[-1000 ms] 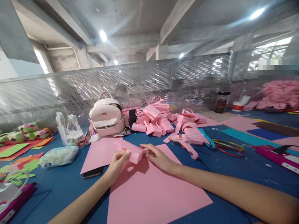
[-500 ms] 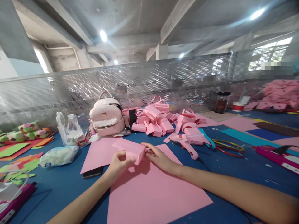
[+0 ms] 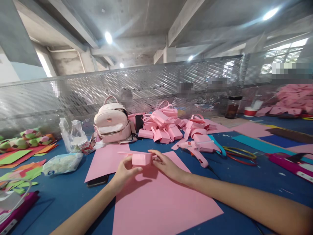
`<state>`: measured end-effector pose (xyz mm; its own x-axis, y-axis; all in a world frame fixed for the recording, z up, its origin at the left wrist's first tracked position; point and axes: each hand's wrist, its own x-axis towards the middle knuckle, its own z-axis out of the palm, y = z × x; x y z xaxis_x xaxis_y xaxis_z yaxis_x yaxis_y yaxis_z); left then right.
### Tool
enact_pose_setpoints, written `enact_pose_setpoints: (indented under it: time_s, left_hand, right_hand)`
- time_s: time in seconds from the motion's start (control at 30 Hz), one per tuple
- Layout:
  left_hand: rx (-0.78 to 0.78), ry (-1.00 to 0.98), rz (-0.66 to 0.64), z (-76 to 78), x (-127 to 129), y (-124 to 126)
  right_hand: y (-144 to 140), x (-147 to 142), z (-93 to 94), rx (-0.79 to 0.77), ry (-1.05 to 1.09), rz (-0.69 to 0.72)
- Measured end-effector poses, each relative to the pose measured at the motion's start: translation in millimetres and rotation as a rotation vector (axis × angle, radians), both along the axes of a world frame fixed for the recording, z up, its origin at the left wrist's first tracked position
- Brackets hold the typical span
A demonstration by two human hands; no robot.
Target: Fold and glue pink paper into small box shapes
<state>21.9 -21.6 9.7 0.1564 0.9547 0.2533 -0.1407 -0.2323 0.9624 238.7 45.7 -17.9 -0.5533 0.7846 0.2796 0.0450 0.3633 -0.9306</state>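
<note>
Both of my hands hold a small folded pink paper box [image 3: 140, 158] a little above a large pink paper sheet [image 3: 158, 202] on the blue table [image 3: 232, 176]. My left hand [image 3: 124, 173] grips the box's left and lower side with thumb and fingers. At its right end, my right hand [image 3: 165, 164] pinches it with the fingertips. The box's flat top flap sticks out to the left.
A second pink sheet [image 3: 104, 161] lies behind, over a black phone [image 3: 97, 180]. Further back stand a pink backpack [image 3: 112, 122], a pile of folded pink boxes [image 3: 162, 125] and a pink glue gun [image 3: 195, 151]. Plastic bags [image 3: 65, 160] and coloured paper [image 3: 19, 156] lie left. A metal mesh fence [image 3: 158, 85] runs behind.
The pink box has been turned and lifted slightly between my hands, so its long side now lies level. My left thumb has shifted under it.
</note>
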Motion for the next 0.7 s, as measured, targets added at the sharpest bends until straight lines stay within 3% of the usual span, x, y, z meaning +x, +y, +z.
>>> enact_pose_setpoints:
  time_s: [0.33,0.7]
  left_hand:
    - [-0.027,-0.039,-0.006,-8.0,-3.3,1.6]
    - [-0.091,-0.127,0.015,-1.7,0.5,-0.1]
  right_hand:
    - [-1.4,1.5,2.2,0.015,-0.003,0.005]
    - [-1.9,1.4,1.8,0.021,-0.016,-0.018]
